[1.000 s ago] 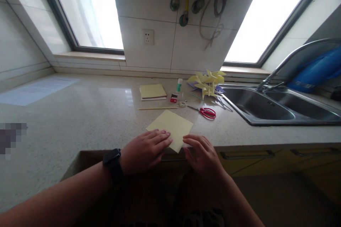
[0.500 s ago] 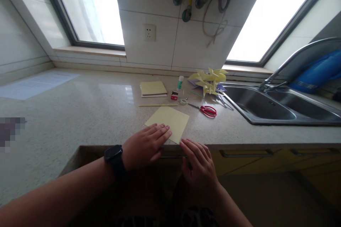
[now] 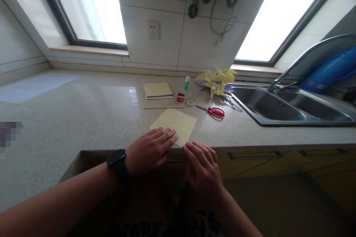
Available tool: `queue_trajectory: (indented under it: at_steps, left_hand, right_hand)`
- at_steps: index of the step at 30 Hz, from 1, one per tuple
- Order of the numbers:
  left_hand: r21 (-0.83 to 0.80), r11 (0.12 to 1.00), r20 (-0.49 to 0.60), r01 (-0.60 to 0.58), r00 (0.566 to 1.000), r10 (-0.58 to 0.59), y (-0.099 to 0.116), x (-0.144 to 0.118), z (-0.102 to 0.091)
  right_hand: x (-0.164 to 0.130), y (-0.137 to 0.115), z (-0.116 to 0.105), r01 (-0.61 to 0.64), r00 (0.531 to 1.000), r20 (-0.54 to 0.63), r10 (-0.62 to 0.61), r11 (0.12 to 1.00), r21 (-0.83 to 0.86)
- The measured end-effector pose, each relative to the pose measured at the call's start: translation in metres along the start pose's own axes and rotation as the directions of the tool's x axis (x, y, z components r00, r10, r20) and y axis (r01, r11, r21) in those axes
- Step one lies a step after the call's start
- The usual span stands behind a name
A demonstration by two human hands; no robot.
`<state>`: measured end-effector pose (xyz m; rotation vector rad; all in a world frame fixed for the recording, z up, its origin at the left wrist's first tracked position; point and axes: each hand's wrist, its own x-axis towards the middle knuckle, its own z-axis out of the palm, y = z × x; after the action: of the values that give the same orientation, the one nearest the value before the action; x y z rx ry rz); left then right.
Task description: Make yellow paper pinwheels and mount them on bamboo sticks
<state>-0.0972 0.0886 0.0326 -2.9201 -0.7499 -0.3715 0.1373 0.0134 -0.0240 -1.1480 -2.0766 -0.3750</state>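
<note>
left hand [image 3: 151, 150] lies flat, fingers together, on the yellow paper square [image 3: 174, 124] at the worktop's [image 3: 83, 118] front edge; right hand [image 3: 204, 170], fingers spread, touches its near corner.

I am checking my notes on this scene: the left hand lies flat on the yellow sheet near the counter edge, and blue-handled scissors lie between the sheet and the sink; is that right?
Not quite: the scissors have red handles, not blue, as the head view shows. Otherwise yes: the left hand lies flat on the yellow sheet near the counter edge, and the scissors lie between it and the sink.

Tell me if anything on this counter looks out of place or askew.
The yellow paper sheet lies turned corner-on, its near corner at the counter edge, under the left hand and by the right hand. Nothing looks spilled or damaged.
</note>
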Motion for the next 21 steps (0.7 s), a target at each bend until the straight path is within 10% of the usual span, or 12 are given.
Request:
queue_trajectory:
  at_steps: [21]
  left_hand:
    - [0.002, 1.0, -0.022, 0.004, 1.0, -0.004, 0.002, 0.0, 0.0]
  right_hand:
    - [-0.018, 0.006, 0.008, 0.099, 0.995, -0.037, -0.098, 0.995, 0.034]
